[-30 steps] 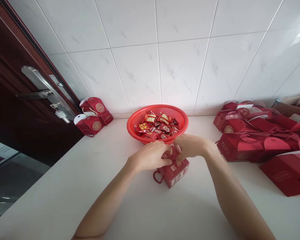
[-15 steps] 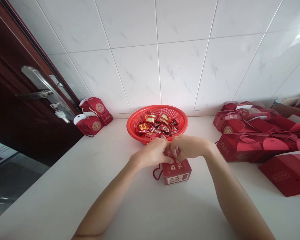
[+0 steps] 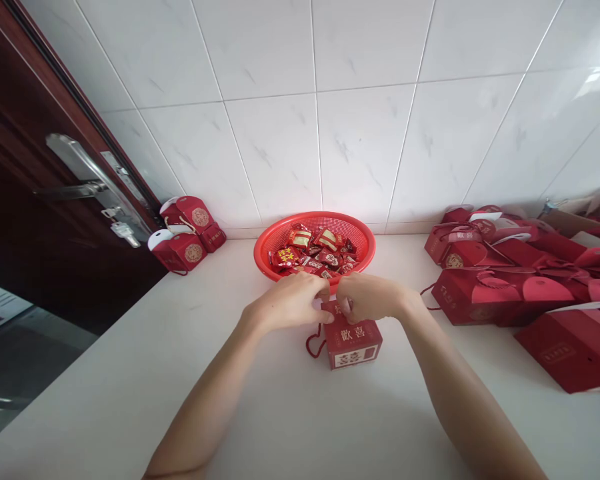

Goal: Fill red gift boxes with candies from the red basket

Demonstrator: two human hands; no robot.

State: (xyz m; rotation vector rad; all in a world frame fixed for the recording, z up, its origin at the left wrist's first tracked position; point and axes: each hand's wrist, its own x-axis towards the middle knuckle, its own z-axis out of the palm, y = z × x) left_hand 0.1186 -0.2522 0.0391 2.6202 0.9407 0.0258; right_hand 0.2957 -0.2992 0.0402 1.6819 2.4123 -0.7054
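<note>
A small red box with gold characters lies on the white table in front of the basket, a dark red cord looped out at its left. My left hand is at the box's far left corner, fingers curled, thumb over the edge. At the far right part of the box is my right hand, its fingers bent down against it. Both hands cover the far end of the box. Just beyond them stands a red plastic basket holding several wrapped sweets.
Red boxes stand at the left by a dark door with a metal handle. Many more red boxes crowd the right side of the table. A tiled wall rises behind.
My left hand has shifted a little to the left, away from my right hand, and more of the box top shows between them. The box has hardly moved.
</note>
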